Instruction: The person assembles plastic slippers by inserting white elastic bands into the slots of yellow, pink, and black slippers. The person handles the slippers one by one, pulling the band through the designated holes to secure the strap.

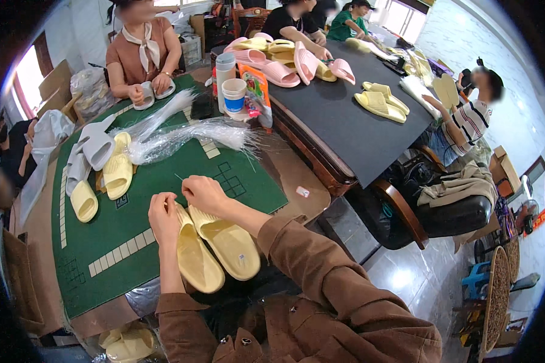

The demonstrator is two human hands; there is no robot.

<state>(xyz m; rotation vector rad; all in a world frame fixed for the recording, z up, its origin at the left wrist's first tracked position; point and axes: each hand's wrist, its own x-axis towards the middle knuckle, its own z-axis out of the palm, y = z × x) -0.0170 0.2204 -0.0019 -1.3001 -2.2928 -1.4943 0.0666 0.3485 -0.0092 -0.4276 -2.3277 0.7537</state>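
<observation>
A pair of pale yellow slide slippers, the left slipper [200, 269] and the right slipper [239, 251], lies side by side before me at the table's near edge, toe ends away from me. My left hand [163, 216] is closed beside the left slipper's strap end; what its fingers hold is hidden. Over the right slipper's strap end, my right hand [203, 195] is closed in a pinch. A thin plastic strand [178, 177] sticks out at its fingertips. Beyond my hands lies a bundle of clear plastic strands [191, 140].
Yellow slippers [117, 166] and grey slippers [95, 145] lie left on the green table mat [133, 275]. A paper cup [233, 95] stands at the far edge. The dark table [357, 136] holds pink and yellow slippers [278, 74]. A black chair [454, 212] stands right. Several people sit around.
</observation>
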